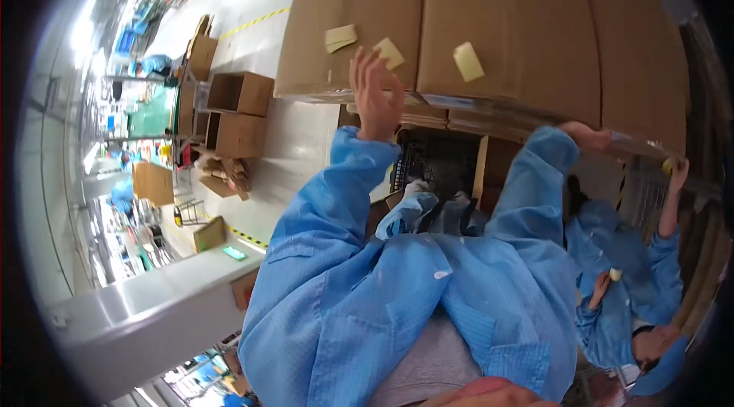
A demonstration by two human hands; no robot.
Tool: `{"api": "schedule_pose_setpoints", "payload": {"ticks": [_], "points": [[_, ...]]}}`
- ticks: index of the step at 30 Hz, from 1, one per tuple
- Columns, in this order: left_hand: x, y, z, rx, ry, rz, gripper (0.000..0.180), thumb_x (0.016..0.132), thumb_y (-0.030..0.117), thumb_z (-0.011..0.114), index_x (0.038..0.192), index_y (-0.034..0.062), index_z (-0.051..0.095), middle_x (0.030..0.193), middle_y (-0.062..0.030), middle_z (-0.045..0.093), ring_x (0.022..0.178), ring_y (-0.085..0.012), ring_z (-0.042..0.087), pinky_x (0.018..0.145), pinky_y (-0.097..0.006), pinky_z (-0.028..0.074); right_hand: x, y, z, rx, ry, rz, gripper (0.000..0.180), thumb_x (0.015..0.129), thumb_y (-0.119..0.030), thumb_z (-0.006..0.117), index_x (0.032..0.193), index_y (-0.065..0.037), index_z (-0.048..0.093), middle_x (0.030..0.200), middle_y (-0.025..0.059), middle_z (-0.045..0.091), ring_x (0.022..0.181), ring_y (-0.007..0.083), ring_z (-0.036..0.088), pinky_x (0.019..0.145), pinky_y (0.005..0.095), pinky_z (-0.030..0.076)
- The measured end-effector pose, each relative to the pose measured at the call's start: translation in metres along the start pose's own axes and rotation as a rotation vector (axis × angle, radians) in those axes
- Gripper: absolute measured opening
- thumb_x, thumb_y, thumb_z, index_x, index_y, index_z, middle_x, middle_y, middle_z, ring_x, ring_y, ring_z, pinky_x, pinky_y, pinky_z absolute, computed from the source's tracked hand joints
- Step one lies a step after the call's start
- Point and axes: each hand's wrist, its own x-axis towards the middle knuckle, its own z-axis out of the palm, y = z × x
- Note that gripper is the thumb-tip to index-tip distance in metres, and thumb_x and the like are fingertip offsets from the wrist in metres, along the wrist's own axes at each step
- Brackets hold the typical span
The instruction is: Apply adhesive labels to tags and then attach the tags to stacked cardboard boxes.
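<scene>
Several large brown cartons stand side by side in front of me. On top of the left carton (306,63) lie a pair of pale yellow slips (341,38) and a further pale yellow slip (393,55). My left hand (375,97) is raised at this slip, its fingers stretched and slightly apart, with nothing seen in its grasp. Whether the fingertips touch the slip I cannot tell. Another yellow slip (469,62) lies on the middle carton (505,9). At that carton's near edge is my right hand (587,135), its fingers mostly hidden.
To my right a co-worker in blue (619,254) reaches to the cartons, small yellow things in both hands. Open cardboard boxes (237,128) stand on the floor at left. A grey metal surface (153,292) lies at lower left. Below the cartons is a dark opening (440,162).
</scene>
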Motion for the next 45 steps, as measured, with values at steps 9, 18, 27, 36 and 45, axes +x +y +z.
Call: {"api": "schedule_pose_setpoints", "payload": {"ticks": [9,18,27,36,45], "points": [[0.063,-0.158,-0.032,0.149,-0.470,-0.171,0.052,0.074,0.025,0.072,0.123,0.0144,0.055,0.125,-0.0093,0.054,0.118,-0.0343,0.047,0.099,-0.042,0.038,-0.054,0.102,-0.039,0.107,-0.158,0.237,0.034,0.095,-0.025,0.044,0.106,0.002,0.061,0.111,0.0195,0.061,0.101,0.0303,0.059,0.086,0.0402,0.048],[0.042,-0.200,-0.047,-0.097,-0.205,0.059,0.020,0.084,0.021,0.064,0.100,0.0095,0.065,0.101,-0.0079,0.063,0.095,-0.0314,0.055,0.084,-0.040,0.046,-0.224,0.009,-0.191,-0.245,-1.326,-0.281,0.028,0.088,-0.020,0.056,0.111,-0.005,0.058,0.118,0.0194,0.056,0.108,0.0323,0.055,0.087,0.0409,0.044],[0.048,-0.192,-0.046,-0.181,-0.185,0.056,0.020,0.086,0.024,0.062,0.096,0.0077,0.066,0.094,-0.0099,0.065,0.092,-0.0309,0.056,0.082,-0.040,0.046,-0.282,-0.113,-0.115,-0.301,-1.203,-1.406,0.053,0.085,-0.030,0.063,0.129,-0.003,0.050,0.142,0.0131,0.041,0.134,0.0333,0.032,0.111,0.0467,0.023],[0.047,-0.199,-0.043,-0.166,-0.188,0.091,0.023,0.080,0.028,0.068,0.094,0.0105,0.067,0.095,-0.0069,0.062,0.093,-0.0307,0.054,0.082,-0.042,0.044,-0.261,-0.097,-0.118,0.039,-1.308,-1.437,0.031,0.077,-0.012,0.066,0.107,-0.005,0.064,0.109,0.0106,0.066,0.108,0.0309,0.059,0.094,0.0417,0.043],[0.049,-0.188,-0.048,-0.112,-0.206,0.082,0.026,0.079,0.029,0.069,0.096,0.0100,0.067,0.095,-0.0069,0.062,0.098,-0.0291,0.053,0.085,-0.041,0.043,-0.162,-0.085,-0.060,-0.170,-0.922,-1.132,0.025,0.081,-0.025,0.068,0.092,-0.003,0.063,0.098,0.0120,0.063,0.094,0.0334,0.057,0.083,0.0415,0.045]]}}
